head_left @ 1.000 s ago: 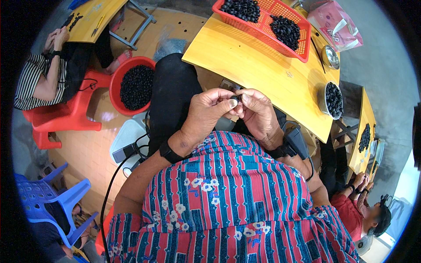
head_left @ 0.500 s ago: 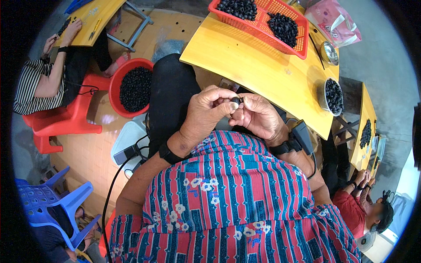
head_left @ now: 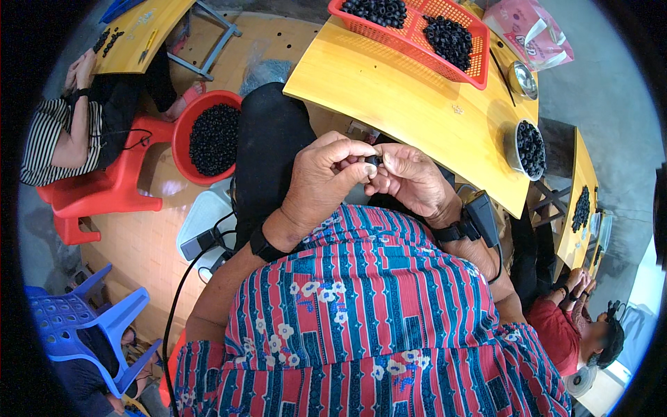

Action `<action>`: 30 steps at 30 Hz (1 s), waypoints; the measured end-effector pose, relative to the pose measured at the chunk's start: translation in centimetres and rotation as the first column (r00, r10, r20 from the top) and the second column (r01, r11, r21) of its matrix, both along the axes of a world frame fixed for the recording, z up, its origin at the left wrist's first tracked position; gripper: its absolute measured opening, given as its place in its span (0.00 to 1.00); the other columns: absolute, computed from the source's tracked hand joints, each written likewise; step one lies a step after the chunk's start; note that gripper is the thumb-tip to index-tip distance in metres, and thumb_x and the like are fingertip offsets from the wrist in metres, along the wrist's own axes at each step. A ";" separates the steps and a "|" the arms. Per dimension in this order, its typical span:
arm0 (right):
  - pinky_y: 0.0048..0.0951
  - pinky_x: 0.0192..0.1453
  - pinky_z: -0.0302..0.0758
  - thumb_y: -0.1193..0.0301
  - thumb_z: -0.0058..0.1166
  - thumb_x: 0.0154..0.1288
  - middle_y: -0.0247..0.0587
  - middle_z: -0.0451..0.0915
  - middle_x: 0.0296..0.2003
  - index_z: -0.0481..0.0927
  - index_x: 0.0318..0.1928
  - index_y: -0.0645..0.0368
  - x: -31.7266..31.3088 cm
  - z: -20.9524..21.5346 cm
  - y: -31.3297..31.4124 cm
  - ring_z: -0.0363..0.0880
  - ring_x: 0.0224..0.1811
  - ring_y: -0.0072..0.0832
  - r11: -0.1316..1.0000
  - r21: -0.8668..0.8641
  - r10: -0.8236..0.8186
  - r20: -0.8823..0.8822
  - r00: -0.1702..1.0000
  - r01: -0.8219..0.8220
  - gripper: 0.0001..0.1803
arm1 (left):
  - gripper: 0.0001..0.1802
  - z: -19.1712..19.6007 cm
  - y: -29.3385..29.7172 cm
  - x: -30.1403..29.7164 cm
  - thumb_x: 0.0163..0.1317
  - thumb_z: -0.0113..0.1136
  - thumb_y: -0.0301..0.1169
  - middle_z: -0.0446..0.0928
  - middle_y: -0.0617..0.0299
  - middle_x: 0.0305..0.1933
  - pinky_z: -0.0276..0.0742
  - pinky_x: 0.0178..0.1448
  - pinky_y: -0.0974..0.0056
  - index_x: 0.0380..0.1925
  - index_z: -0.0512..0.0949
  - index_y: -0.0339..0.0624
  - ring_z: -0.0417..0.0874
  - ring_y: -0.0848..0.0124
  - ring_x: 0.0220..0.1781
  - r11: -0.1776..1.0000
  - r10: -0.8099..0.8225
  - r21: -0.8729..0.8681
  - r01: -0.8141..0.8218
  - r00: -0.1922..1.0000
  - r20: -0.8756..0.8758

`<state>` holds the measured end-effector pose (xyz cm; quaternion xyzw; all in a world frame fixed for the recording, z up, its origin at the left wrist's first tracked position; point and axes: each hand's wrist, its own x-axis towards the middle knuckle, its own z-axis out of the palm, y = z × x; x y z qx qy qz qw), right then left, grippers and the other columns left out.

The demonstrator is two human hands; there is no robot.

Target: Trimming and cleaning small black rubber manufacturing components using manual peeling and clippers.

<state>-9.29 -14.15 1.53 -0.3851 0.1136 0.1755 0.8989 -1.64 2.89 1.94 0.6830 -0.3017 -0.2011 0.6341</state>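
A small black ring-like part (head_left: 374, 160) is pinched between my two hands, above my lap and just off the near edge of the yellow table. My left hand (head_left: 326, 170) grips it between thumb and forefinger. From the other side my right hand (head_left: 413, 177) closes on it with thumb and fingertips, its other fingers curled below. The fingers cover most of the part, so its exact shape is hard to make out. On the yellow table (head_left: 410, 90) a metal bowl (head_left: 513, 154) of similar black parts stands at the right corner.
A red divided basket (head_left: 481, 52) of black parts sits at the table's far side, beside a small metal bowl (head_left: 522, 80) and a pink bag (head_left: 531, 35). Left of me are a red tub (head_left: 182, 163) of black rings and a red stool (head_left: 104, 191). Co-workers sit left and right.
Both hands stay together on the black part, with only slight shifts of the fingers. At the left, the co-worker's hands have drawn back from their table's edge.
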 end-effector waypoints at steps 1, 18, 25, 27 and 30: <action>0.28 0.44 0.78 0.62 0.52 0.66 0.31 0.75 0.30 0.75 0.44 0.65 0.0 0.0 0.0 0.72 0.28 0.17 1.000 0.001 0.000 0.000 1.000 0.000 0.17 | 0.11 -0.3 0.0 0.0 0.51 0.63 0.21 0.72 0.64 0.29 0.73 0.34 0.75 0.37 0.81 0.37 0.75 0.79 0.29 1.000 0.000 0.001 0.000 1.000 0.000; 0.27 0.44 0.76 0.61 0.53 0.65 0.28 0.74 0.30 0.75 0.44 0.64 -0.8 -0.4 -0.5 0.70 0.28 0.15 1.000 0.030 0.007 0.032 0.999 -0.008 0.18 | 0.09 -0.7 -0.8 -0.9 0.51 0.63 0.21 0.70 0.67 0.30 0.67 0.34 0.75 0.35 0.79 0.37 0.69 0.80 0.30 0.999 -0.022 -0.052 0.016 0.993 -0.114; 0.28 0.46 0.77 0.61 0.52 0.66 0.27 0.74 0.29 0.75 0.44 0.63 -1.0 -0.6 -0.3 0.72 0.29 0.16 0.999 0.018 0.034 -0.024 0.999 -0.033 0.17 | 0.09 -0.7 -0.3 -0.8 0.50 0.63 0.21 0.72 0.65 0.29 0.69 0.34 0.74 0.34 0.80 0.38 0.73 0.78 0.30 0.999 -0.023 0.033 0.022 0.999 0.045; 0.29 0.46 0.77 0.61 0.51 0.66 0.27 0.74 0.29 0.75 0.44 0.62 -0.9 -0.8 -0.2 0.71 0.29 0.16 0.999 0.041 0.037 -0.039 0.999 -0.036 0.16 | 0.09 -0.6 -0.3 -0.8 0.50 0.63 0.21 0.72 0.65 0.29 0.69 0.34 0.74 0.34 0.81 0.38 0.73 0.78 0.30 1.000 -0.014 0.028 0.012 0.998 0.053; 0.29 0.46 0.77 0.61 0.50 0.67 0.27 0.74 0.29 0.75 0.42 0.61 -0.8 -0.9 -0.3 0.71 0.28 0.16 0.994 0.099 0.049 -0.054 0.997 -0.043 0.15 | 0.09 -0.6 -0.3 -0.8 0.50 0.63 0.21 0.72 0.64 0.29 0.69 0.34 0.74 0.34 0.81 0.38 0.72 0.78 0.29 1.000 -0.004 0.031 0.002 0.999 0.051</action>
